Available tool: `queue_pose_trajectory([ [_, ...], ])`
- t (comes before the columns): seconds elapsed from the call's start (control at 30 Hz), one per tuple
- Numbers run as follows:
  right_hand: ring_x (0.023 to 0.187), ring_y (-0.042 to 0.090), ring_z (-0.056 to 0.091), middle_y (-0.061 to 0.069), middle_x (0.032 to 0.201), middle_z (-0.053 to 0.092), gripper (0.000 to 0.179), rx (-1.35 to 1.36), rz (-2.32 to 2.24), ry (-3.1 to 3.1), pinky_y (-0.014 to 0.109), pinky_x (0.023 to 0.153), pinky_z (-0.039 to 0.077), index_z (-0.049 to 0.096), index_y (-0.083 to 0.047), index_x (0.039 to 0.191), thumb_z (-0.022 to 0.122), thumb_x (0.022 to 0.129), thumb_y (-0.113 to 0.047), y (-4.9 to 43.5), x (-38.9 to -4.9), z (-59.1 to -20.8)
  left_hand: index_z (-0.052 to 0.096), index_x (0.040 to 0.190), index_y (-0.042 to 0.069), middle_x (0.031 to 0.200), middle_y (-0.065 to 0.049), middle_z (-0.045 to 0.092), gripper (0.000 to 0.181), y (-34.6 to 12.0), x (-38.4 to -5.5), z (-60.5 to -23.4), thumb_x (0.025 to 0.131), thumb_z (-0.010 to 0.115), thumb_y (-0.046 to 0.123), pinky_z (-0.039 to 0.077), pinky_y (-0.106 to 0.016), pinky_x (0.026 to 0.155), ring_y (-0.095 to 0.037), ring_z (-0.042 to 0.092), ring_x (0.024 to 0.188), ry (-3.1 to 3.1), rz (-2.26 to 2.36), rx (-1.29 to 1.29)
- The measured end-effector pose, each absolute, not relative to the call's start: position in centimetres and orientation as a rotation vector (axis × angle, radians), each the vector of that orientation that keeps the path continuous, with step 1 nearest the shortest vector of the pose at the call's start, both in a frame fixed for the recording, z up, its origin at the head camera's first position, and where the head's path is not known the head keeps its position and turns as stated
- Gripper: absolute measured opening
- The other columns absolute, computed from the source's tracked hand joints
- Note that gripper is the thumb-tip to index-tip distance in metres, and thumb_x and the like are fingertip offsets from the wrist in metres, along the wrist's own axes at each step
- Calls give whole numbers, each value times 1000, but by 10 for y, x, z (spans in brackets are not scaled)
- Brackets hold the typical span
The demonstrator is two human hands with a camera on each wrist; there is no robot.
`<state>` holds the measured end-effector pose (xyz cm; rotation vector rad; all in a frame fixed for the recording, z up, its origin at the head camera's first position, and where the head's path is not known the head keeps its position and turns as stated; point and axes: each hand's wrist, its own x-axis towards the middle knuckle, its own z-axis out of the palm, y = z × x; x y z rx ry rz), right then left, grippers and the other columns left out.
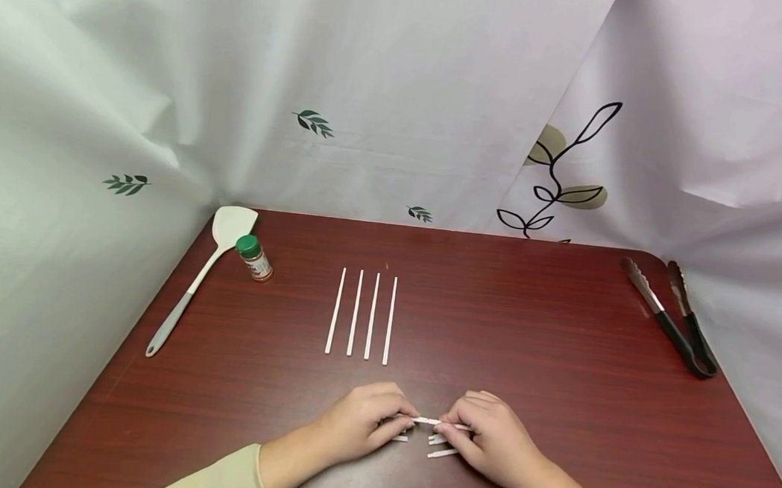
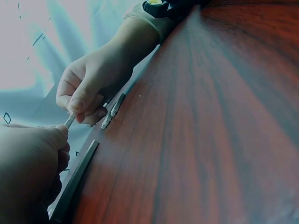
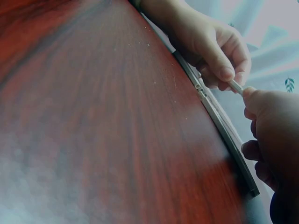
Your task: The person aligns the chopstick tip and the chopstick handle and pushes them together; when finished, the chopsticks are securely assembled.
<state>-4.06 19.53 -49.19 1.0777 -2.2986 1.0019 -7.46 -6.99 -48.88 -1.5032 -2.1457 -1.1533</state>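
Head view: left hand [image 1: 370,422] and right hand [image 1: 490,433] worked close together but apart, over the dark red table [image 1: 527,319].
White stick [image 1: 427,421]: bridged the gap, pinched by thumb and fingers of both hands; the wrist views showed it lifted off the table.
Step in hand: judged to be two-handed work on one stick near its middle — bending, breaking or fitting ends, could not tell which.
Next move: judged to call for an even grip on both sides and controlled pressure, clear of what lay below.
Short pieces [image 1: 443,453]: lay on the table under and beside the hands, partly covered; count uncertain.
Four long sticks [image 1: 372,316]: lay in a near-parallel row beyond the hands, untouched.
Hard to make out: much of the held stick, behind fingers; whether it had a seam — too small. Sleeves [image 1: 222,480] ran off the lower edge.
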Motion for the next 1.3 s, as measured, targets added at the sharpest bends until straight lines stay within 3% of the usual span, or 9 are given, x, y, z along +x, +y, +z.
queue_pose_trajectory([
  [0.23,74,-4,56,-21,86,67,17,1094,1024,-2263,24,78,47,66,-25,88,73,103,-28,195,-42,-493,76,108,13,100,5,72,10,-70,-74,-489,99,76,8,52,-12,84,0,66,90,-2146,-1151,-1509],
  [0.9,74,-3,56,-18,86,68,12,1150,1107,-2215,19,74,47,69,-22,93,79,97,-17,192,-43,-495,73,102,12,98,5,70,17,-65,-73,-488,91,80,1,51,-11,83,-2,64,89,-2140,-1143,-1520],
  [1.3,72,-3,54,-15,84,66,9,1188,1143,-2142,16,71,45,71,-20,94,75,102,-21,191,-45,-497,72,104,11,97,6,68,15,-63,-72,-484,93,79,4,50,-10,83,-2,63,87,-2120,-1053,-1548],
])
